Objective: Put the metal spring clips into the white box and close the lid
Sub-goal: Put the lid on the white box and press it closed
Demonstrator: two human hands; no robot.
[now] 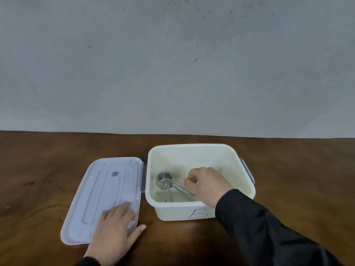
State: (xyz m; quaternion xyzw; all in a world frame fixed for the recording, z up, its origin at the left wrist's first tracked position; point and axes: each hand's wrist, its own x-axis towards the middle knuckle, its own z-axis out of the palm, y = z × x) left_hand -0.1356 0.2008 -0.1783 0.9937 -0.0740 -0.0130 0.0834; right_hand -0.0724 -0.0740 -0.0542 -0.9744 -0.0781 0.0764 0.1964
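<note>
The white box stands open on the table, right of centre, with a blue mark on its front wall. Metal spring clips lie inside on its left half, coil up and wire handles pointing toward me. My right hand reaches into the box from the right, fingers curled close over the handles; whether it grips a wire is unclear. The pale lid lies flat on the table just left of the box. My left hand rests flat on the lid's near right corner, fingers spread.
A brown wooden table carries everything and ends at a grey wall behind. Grey latches stick out on the box's left and right sides.
</note>
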